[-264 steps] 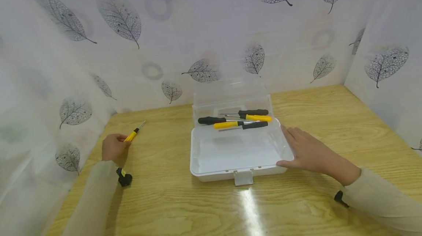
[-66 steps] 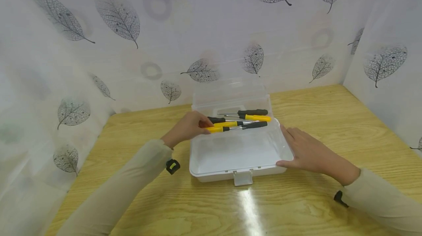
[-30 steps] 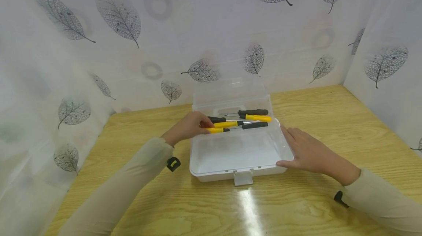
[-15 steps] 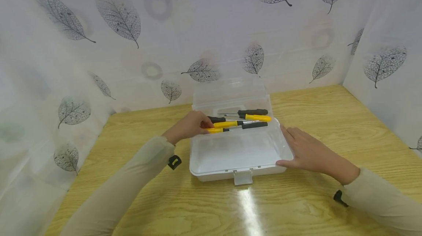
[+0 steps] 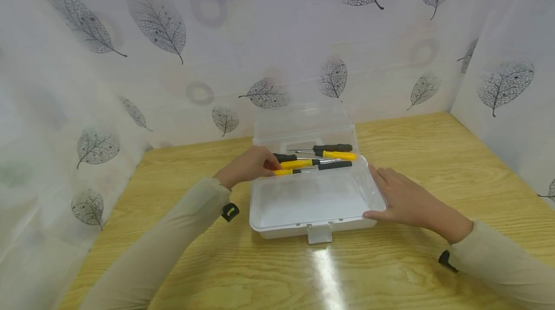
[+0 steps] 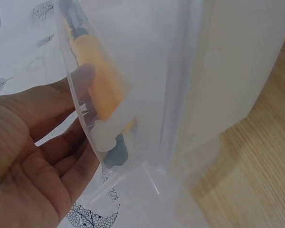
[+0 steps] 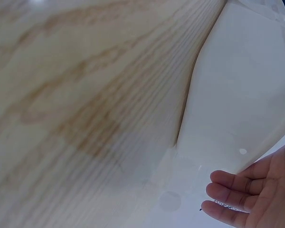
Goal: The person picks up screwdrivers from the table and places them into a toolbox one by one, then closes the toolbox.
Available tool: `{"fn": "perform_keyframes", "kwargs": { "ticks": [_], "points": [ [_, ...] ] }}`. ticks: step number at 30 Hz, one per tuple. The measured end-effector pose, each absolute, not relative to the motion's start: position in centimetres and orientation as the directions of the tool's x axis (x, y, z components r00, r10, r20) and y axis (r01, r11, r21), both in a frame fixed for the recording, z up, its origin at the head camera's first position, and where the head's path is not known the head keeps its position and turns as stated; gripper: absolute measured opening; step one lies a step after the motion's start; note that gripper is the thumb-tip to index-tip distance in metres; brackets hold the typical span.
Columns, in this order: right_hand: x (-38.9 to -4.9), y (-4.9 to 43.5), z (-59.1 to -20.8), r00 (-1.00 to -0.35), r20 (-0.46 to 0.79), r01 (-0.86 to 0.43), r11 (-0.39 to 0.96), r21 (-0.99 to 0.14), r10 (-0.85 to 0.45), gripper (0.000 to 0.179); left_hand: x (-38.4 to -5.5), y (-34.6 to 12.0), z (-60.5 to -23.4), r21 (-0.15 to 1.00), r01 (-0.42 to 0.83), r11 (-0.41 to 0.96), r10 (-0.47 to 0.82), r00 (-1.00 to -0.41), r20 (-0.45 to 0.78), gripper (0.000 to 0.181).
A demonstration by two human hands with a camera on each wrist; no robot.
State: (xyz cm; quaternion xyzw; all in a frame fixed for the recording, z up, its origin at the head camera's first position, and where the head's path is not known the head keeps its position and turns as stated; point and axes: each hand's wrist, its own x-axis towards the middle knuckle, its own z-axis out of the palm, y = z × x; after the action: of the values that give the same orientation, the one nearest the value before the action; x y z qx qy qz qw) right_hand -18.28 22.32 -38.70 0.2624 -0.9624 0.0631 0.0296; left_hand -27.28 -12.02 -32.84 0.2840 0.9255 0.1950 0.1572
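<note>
A white plastic box stands on the table with its translucent lid raised at the back. At the box's left rear, my left hand pinches a yellow-handled screwdriver near the handle's end. In the left wrist view my thumb lies behind a translucent wall, against the yellow handle; the other fingers bend outside. Several more screwdrivers lie across the back of the box, including a black one and a yellow one. My right hand rests along the box's right side, thumb at the front corner.
The box sits on a wood-grain table, its latch hanging at the front. White leaf-patterned sheeting encloses the back and sides. Small black devices are worn at both wrists.
Earlier my left hand held the yellow screwdriver at the table's left; it has since carried it right to the back of the box. Over the last second it barely moves. My right hand stays put.
</note>
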Motion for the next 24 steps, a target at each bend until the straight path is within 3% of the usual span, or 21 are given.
{"fn": "perform_keyframes", "kwargs": {
  "ticks": [24],
  "points": [
    [-18.4, 22.32, -38.42, -0.847, 0.093, -0.529, 0.847, -0.057, -0.523, 0.112, -27.08, -12.42, -32.73, 0.509, 0.445, 0.737, 0.578, -0.805, -0.134, 0.018]
  ]
}}
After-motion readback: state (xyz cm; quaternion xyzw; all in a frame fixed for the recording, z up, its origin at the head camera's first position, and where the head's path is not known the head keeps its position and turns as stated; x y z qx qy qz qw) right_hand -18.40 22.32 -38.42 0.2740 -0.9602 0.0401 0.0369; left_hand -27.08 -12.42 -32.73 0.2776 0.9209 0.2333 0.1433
